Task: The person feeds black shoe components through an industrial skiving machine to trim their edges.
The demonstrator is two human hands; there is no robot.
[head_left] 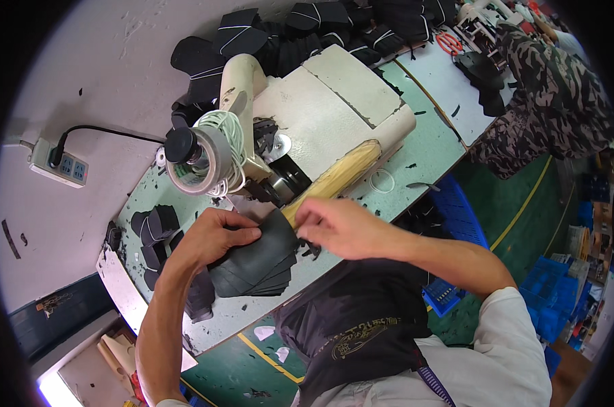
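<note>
My left hand [217,242] pinches the upper left part of a dark leather-like piece [274,237] between thumb and fingers. Beneath it, several similar pieces [256,281] lie fanned in a stack on the table. The piece's top edge reaches the dark metal head [285,180] of a cream bench machine [320,102]. Just right of the piece is my right hand [335,228], its fingers curled together close to the edge; what they hold, if anything, is hidden. A long yellow pad or wrap [341,169] runs along the machine's front, behind that hand.
A round lamp [198,159] wound with white cord stands left of the machine. Tied bundles of black pieces lie behind [242,34] and at left [156,225]. Dark scraps litter the green table [426,146]. Blue crates [459,210] stand right; a person in camouflage [551,95] works beyond.
</note>
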